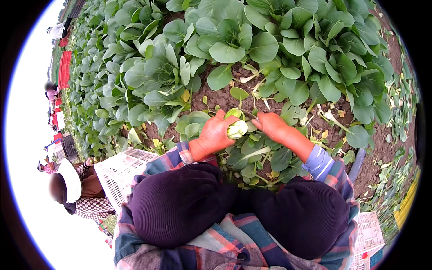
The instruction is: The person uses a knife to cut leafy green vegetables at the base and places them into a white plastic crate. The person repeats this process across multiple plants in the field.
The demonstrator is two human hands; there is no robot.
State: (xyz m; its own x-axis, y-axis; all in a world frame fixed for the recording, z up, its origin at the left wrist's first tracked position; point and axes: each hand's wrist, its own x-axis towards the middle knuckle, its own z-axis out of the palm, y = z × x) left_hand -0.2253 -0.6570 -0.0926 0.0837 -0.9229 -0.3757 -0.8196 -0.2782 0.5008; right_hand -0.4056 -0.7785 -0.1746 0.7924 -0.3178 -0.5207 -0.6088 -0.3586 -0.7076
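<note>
My left hand [214,132] grips a cut head of bok choy [237,129], its pale stem base facing up and to the right. In my right hand [274,127] is a knife; its thin blade [245,112] points up and left, close beside the bok choy. The handle is mostly hidden by my fingers. Beneath both hands, loose trimmed leaves [251,153] lie on the soil between my knees. Just beyond stand uncut bok choy plants [231,40], with bare brown soil [219,91] and a few cut stalks before them.
A white plastic crate [116,172] stands by my left side, near a person in a wide-brimmed hat [72,179]. Red crates [64,69] and other people are farther left. At right are a white crate [369,233], a yellow crate [407,202] and scattered leaves.
</note>
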